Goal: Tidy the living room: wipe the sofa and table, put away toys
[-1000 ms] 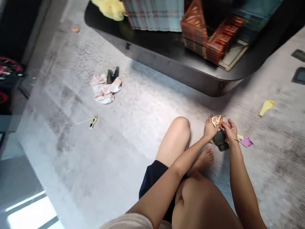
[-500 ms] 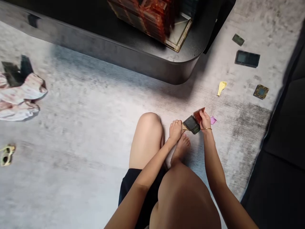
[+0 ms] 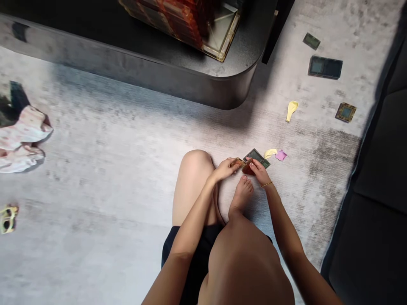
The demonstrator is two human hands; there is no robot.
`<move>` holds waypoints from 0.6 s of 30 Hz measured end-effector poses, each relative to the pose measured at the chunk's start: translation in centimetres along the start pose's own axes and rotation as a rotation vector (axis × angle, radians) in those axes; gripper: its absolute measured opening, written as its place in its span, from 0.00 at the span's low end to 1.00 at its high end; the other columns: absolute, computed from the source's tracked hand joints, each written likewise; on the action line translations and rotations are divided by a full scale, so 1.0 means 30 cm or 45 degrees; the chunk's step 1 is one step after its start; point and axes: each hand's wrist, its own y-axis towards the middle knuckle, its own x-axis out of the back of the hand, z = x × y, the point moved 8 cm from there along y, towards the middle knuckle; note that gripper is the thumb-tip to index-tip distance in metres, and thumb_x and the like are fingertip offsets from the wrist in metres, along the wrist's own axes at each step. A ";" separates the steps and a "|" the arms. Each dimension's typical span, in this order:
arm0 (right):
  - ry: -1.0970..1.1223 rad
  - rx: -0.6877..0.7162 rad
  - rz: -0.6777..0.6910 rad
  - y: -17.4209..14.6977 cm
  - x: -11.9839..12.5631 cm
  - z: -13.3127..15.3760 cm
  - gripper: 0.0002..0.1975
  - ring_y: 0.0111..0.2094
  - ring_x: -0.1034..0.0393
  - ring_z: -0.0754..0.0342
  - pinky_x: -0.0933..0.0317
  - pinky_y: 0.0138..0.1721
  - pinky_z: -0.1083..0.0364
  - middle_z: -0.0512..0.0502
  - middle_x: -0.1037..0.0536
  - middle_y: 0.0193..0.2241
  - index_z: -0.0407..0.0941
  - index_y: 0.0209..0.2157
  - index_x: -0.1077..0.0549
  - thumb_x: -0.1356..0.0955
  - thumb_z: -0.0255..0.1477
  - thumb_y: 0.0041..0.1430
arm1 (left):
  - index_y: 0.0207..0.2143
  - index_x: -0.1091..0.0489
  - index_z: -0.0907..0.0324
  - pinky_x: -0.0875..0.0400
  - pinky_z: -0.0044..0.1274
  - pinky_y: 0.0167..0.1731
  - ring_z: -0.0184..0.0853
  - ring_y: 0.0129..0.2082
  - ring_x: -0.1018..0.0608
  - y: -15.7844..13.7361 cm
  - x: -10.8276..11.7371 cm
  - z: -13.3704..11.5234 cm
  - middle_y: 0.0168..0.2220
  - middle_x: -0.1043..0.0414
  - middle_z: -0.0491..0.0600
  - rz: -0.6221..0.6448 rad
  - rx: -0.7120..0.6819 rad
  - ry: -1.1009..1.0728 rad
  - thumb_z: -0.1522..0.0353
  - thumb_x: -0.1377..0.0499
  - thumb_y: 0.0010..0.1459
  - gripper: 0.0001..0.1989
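My left hand (image 3: 224, 169) is closed on an orange, see-through magnetic tile (image 3: 236, 162) with a pale rim. Pinched in my right hand (image 3: 260, 172) is a dark red magnetic tile (image 3: 247, 167), close against the orange one; whether their edges touch I cannot tell. Just beyond both hands, a dark green-grey tile (image 3: 256, 155) lies on the rug, partly hidden by my right fingers. To its right are a pale yellow balloon (image 3: 270, 153) and a purple balloon-like piece (image 3: 281, 155). My bare foot (image 3: 244, 190) rests just below the tiles.
A black table (image 3: 203, 70) with a rounded corner carries a red-orange tile structure (image 3: 178, 21). On the rug at right lie a yellow balloon (image 3: 291, 111) and several tiles, including a dark one (image 3: 324, 67). Sunglasses (image 3: 8, 219) and pinkish cloth (image 3: 27, 131) lie at left.
My right hand has brought the red tile left and down towards the left hand. The left hand now lifts the orange tile, and the pale balloon by the purple piece has come into sight.
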 end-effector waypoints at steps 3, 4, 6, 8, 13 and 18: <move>0.247 0.030 -0.104 0.002 -0.027 0.010 0.24 0.47 0.25 0.46 0.32 0.56 0.45 0.44 0.19 0.43 0.47 0.42 0.24 0.28 0.50 0.51 | 0.49 0.27 0.63 0.31 0.25 0.33 0.33 0.29 0.26 0.008 -0.019 -0.018 0.32 0.25 0.49 0.048 0.034 -0.430 0.60 0.44 0.60 0.20; 0.329 0.051 -0.193 0.001 -0.027 0.011 0.22 0.47 0.25 0.47 0.32 0.56 0.45 0.45 0.19 0.42 0.48 0.42 0.25 0.28 0.49 0.52 | 0.50 0.27 0.62 0.29 0.26 0.38 0.35 0.35 0.24 0.012 -0.017 -0.034 0.38 0.22 0.51 -0.014 -0.014 -0.513 0.59 0.43 0.60 0.20; 0.463 0.074 -0.359 -0.004 -0.032 0.007 0.21 0.48 0.25 0.48 0.33 0.57 0.45 0.46 0.20 0.44 0.49 0.44 0.28 0.30 0.47 0.54 | 0.51 0.27 0.61 0.30 0.29 0.48 0.39 0.48 0.24 0.016 -0.022 -0.065 0.50 0.24 0.54 -0.136 -0.116 -0.591 0.57 0.42 0.61 0.22; 0.542 0.083 -0.435 -0.010 -0.052 0.010 0.23 0.51 0.26 0.50 0.35 0.60 0.44 0.46 0.21 0.48 0.49 0.49 0.30 0.31 0.44 0.55 | 0.53 0.29 0.61 0.34 0.32 0.56 0.42 0.55 0.27 0.012 -0.042 -0.091 0.56 0.27 0.55 -0.211 -0.184 -0.595 0.53 0.47 0.65 0.25; 0.590 0.141 -0.403 -0.040 -0.131 0.102 0.29 0.54 0.27 0.49 0.40 0.64 0.43 0.45 0.22 0.51 0.49 0.54 0.30 0.29 0.46 0.52 | 0.52 0.31 0.59 0.39 0.39 0.61 0.43 0.56 0.30 -0.039 -0.068 -0.185 0.53 0.29 0.57 -0.461 -0.310 -0.074 0.56 0.50 0.67 0.20; 0.475 0.268 -0.220 -0.099 -0.210 0.347 0.32 0.56 0.28 0.48 0.37 0.63 0.43 0.43 0.22 0.51 0.49 0.57 0.31 0.28 0.47 0.53 | 0.47 0.33 0.59 0.33 0.39 0.53 0.43 0.49 0.29 -0.154 0.014 -0.379 0.47 0.31 0.57 -0.726 -0.428 0.311 0.60 0.50 0.68 0.14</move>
